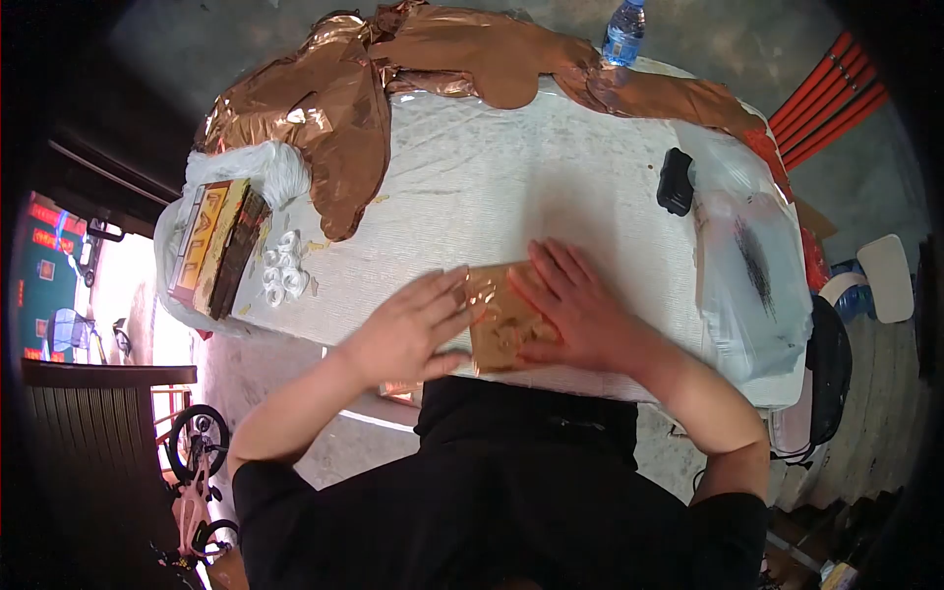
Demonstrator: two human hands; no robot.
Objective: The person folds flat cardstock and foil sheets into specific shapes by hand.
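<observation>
A folded square of shiny copper-coloured foil (500, 324) lies at the near edge of the white-covered table (511, 187). My left hand (413, 324) rests flat with spread fingers on the foil's left edge. My right hand (575, 305) presses flat on its right part, fingers pointing left. Neither hand grips anything; both palms are down on the foil.
Large sheets of copper foil (344, 108) are heaped along the far and left side. A stack of flat boxes (216, 246) and several white tape rolls (280, 270) lie at the left. A black device (675, 182), clear plastic bags (747, 265) and a water bottle (623, 31) sit to the right and back.
</observation>
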